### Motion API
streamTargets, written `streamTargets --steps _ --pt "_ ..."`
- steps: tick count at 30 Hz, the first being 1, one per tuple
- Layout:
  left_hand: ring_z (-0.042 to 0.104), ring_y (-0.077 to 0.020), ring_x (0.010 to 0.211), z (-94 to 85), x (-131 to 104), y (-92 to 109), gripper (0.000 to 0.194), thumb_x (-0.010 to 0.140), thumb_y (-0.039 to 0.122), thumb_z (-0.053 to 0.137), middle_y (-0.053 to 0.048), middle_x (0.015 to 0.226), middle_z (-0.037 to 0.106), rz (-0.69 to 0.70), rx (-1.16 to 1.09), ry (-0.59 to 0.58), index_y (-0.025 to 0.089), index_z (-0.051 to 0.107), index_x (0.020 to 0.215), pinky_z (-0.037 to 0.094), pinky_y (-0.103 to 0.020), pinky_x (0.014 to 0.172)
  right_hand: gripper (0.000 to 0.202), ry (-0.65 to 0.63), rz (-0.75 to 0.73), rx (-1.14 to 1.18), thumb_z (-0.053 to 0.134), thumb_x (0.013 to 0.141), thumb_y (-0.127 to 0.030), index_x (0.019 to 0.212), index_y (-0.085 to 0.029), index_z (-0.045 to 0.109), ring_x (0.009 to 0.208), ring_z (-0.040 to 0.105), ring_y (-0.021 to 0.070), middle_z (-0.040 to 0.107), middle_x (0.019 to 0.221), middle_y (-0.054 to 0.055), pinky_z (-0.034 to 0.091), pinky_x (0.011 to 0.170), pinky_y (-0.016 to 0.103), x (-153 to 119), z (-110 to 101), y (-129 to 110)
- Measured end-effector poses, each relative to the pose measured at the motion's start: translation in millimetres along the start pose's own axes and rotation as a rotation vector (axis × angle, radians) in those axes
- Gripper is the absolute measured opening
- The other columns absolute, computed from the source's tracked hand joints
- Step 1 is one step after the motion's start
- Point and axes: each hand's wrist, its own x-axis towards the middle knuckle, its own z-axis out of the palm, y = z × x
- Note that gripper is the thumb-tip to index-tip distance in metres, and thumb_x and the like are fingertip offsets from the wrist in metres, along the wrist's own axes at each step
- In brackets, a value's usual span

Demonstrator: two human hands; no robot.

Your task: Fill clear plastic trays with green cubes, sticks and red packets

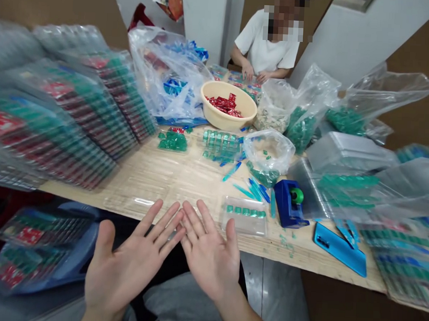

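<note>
1. Two bare hands, palms up, seen from the wearer's view; clock directions run from their fingertips. The left hand (pixel 120 268) is spread flat, fingers slightly parted, thumb wide, holding nothing.
2. The right hand (pixel 212 261) is equally wide and empty, its fingertips meeting or nearly meeting the left's.
3. At 3 o'clock, near the right thumb, a shallow clear plastic tray (pixel 245 225) lies on the pale wood-grained table (pixel 199 179)—a row of glossy green squares across it.
4. Also at 3 o'clock, farther out: a chunky blue tape dispenser (pixel 284 209) with a green roll, then a smooth blue phone (pixel 339 248).
5. At 2 o'clock, slim blue pens (pixel 258 189) lie loosely below a crinkled, see-through bag (pixel 268 151) of green pieces.
6. At 1 o'clock, a round cream basin (pixel 228 108) holds shiny red packets (pixel 226 105); beyond it sits a person (pixel 269 48) in white, hands at the table.
7. At 10 o'clock, tall, ridged stacks of filled clear trays (pixel 76 110) lean, blurred.
</note>
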Motion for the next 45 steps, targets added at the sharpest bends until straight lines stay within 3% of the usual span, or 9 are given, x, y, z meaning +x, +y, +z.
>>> streamTargets --steps 6,13,22,29,34,37,41,43,45 --pt "0.024 -0.0263 0.141 -3.1 3 -2 0.084 0.09 0.067 0.009 -0.018 0.149 0.03 0.002 -0.043 -0.029 0.009 0.039 0.142 0.022 -0.039 0.115 0.057 0.049 0.003 0.01 0.042 0.087 -0.064 0.125 -0.026 0.061 0.133 0.044 0.0131 0.053 0.138 0.002 0.02 0.116 0.03 0 -3 1" --pt "0.029 -0.0259 0.14 -2.9 5 1 0.087 0.089 0.065 -0.003 -0.018 0.149 0.034 0.009 0.014 -0.003 0.01 0.042 0.141 0.026 -0.04 0.115 0.06 0.112 0.019 0.007 0.039 0.086 -0.068 0.123 -0.027 0.062 0.135 0.041 0.0158 0.054 0.138 0.003 0.016 0.118 0.035 2 1 -1" --pt "0.036 -0.0204 0.138 0.8 2 7 0.084 0.089 0.068 0.001 -0.011 0.147 0.042 0.009 0.109 0.024 0.017 0.048 0.137 0.026 -0.036 0.114 0.062 0.172 0.063 -0.061 0.035 0.083 -0.074 0.122 -0.033 0.062 0.135 0.04 0.0178 0.056 0.135 0.001 0.017 0.117 0.04 2 9 -3" --pt "0.02 -0.0295 0.144 10.7 -8 14 0.075 0.08 0.081 0.02 0.001 0.139 0.052 -0.075 0.159 0.169 0.035 0.059 0.125 0.019 -0.05 0.115 0.078 0.228 0.164 -0.308 0.021 0.071 -0.089 0.123 -0.041 0.056 0.136 0.038 0.0218 0.052 0.138 -0.003 0.03 0.11 0.049 -3 23 -7" --pt "0.006 -0.0326 0.146 16.9 -12 16 0.09 0.064 0.092 0.019 0.0 0.137 0.053 -0.107 0.145 0.385 0.034 0.065 0.114 0.017 -0.056 0.113 0.097 0.216 0.256 -0.451 0.011 0.06 -0.095 0.127 -0.038 0.052 0.136 0.038 0.0242 0.05 0.139 0.0 0.037 0.104 0.048 -3 29 -9" --pt "0.002 -0.0321 0.146 17.5 -10 18 0.092 0.064 0.092 0.017 0.0 0.139 0.051 -0.107 0.137 0.416 0.033 0.064 0.115 0.015 -0.056 0.114 0.102 0.205 0.271 -0.472 0.009 0.058 -0.096 0.128 -0.036 0.052 0.136 0.039 0.0247 0.05 0.139 0.002 0.039 0.103 0.047 -2 29 -12" --pt "0.009 -0.0336 0.145 13.6 -5 17 0.082 0.068 0.088 0.029 -0.001 0.138 0.053 -0.118 0.155 0.275 0.033 0.063 0.119 0.017 -0.056 0.113 0.096 0.165 0.212 -0.491 0.012 0.065 -0.093 0.13 -0.035 0.051 0.14 0.033 0.0232 0.048 0.141 0.001 0.035 0.108 0.049 1 24 -11" --pt "0.008 -0.0306 0.145 6.3 0 9 0.073 0.072 0.082 0.04 0.0 0.138 0.053 0.004 0.288 0.263 0.033 0.062 0.121 0.015 -0.053 0.115 0.082 0.119 0.101 -0.546 0.018 0.077 -0.084 0.136 -0.035 0.046 0.143 0.025 0.0198 0.042 0.147 -0.002 0.025 0.115 0.047 3 15 -2" --pt "0.0 -0.0273 0.146 -4.6 6 -6 0.067 0.072 0.073 0.054 0.0 0.143 0.047 0.161 0.489 0.328 0.03 0.061 0.124 0.007 -0.047 0.118 0.066 0.059 0.01 -0.679 0.028 0.088 -0.071 0.143 -0.036 0.035 0.146 0.013 0.0153 0.027 0.154 -0.007 0.011 0.12 0.043 7 2 12"
